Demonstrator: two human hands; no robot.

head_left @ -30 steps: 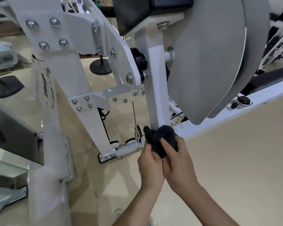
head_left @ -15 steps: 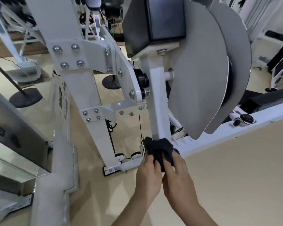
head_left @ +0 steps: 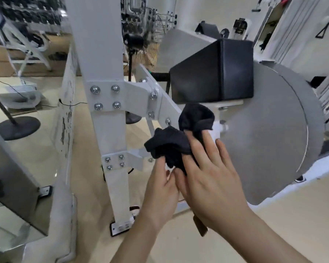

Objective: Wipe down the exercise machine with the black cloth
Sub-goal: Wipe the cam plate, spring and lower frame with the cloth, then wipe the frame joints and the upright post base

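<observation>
Fingers (head_left: 211, 147) of the right hand (head_left: 209, 179) lie spread and nearly straight, pressing the crumpled black cloth (head_left: 180, 137) against the white steel post of the exercise machine (head_left: 103, 54), just below its black padded block (head_left: 213, 73). Left hand (head_left: 160, 188) fingers curl up into the lower folds of the same cloth, pinching it from beneath, so both hands grip it at once. It bunches in two lumps, one by the bolted white bracket (head_left: 154, 103), the other beside the large grey metal disc (head_left: 264, 133). That disc stands on edge to the right, touching neither hand. Beige floor (head_left: 273, 234) lies beneath the frame. No container shows among the gym equipment.
</observation>
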